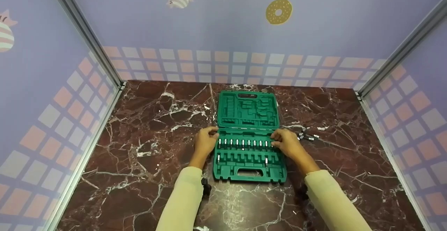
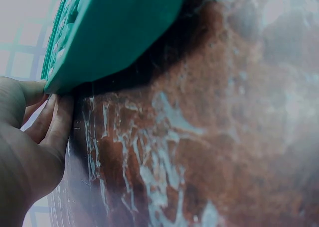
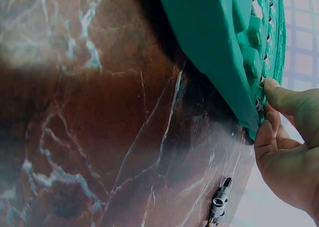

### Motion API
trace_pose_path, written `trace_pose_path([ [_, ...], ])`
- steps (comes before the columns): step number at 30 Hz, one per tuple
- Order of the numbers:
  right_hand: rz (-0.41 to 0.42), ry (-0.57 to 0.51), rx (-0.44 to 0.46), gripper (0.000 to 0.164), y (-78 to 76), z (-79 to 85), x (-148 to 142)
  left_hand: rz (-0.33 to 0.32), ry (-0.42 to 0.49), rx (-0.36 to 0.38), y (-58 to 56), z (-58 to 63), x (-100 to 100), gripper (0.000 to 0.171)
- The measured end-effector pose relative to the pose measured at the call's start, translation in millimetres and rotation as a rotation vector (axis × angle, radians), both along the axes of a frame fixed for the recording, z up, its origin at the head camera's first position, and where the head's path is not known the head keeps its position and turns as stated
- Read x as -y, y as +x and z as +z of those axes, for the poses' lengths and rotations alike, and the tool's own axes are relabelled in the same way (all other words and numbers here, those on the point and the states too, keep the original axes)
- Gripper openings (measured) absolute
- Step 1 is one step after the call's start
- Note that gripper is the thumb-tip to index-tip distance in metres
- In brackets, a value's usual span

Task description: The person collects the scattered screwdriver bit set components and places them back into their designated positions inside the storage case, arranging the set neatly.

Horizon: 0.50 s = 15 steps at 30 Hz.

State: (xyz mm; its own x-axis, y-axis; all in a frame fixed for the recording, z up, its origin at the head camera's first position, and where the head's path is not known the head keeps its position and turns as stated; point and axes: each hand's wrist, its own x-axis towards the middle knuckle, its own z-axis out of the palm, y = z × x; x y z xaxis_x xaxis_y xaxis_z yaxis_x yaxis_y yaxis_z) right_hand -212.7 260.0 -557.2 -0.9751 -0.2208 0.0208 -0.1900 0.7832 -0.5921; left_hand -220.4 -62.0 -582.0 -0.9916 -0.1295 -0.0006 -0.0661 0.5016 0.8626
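Note:
A green socket case (image 1: pixel 249 176) lies unfolded on the marbled table, its lid (image 1: pixel 248 107) leaning back behind the base. A row of silver sockets (image 1: pixel 243 142) fills the base's upper slots; single sockets stand at the left (image 1: pixel 218 158) and right (image 1: pixel 266 161) of the lower row. My left hand (image 1: pixel 206 141) grips the base's left edge near the hinge, thumb above and fingers against the outside. At the opposite edge my right hand (image 1: pixel 288 142) holds the rim, its thumb (image 3: pixel 280 95) over the inner side beside the end socket and its other fingers curled outside.
Several loose small metal pieces (image 1: pixel 307 136) lie on the table (image 1: pixel 146 189) right of the case, close to my right hand. Patterned wall panels (image 1: pixel 223 25) rise at the back and both sides.

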Motion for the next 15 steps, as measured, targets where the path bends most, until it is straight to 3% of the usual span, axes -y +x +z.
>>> trace_pose_path([
  [15,-0.012,-0.019,-0.075,0.014,2.1,-6.3,-1.2,-0.009,0.003,-0.024,-1.8,-1.2,-0.9,0.022],
])
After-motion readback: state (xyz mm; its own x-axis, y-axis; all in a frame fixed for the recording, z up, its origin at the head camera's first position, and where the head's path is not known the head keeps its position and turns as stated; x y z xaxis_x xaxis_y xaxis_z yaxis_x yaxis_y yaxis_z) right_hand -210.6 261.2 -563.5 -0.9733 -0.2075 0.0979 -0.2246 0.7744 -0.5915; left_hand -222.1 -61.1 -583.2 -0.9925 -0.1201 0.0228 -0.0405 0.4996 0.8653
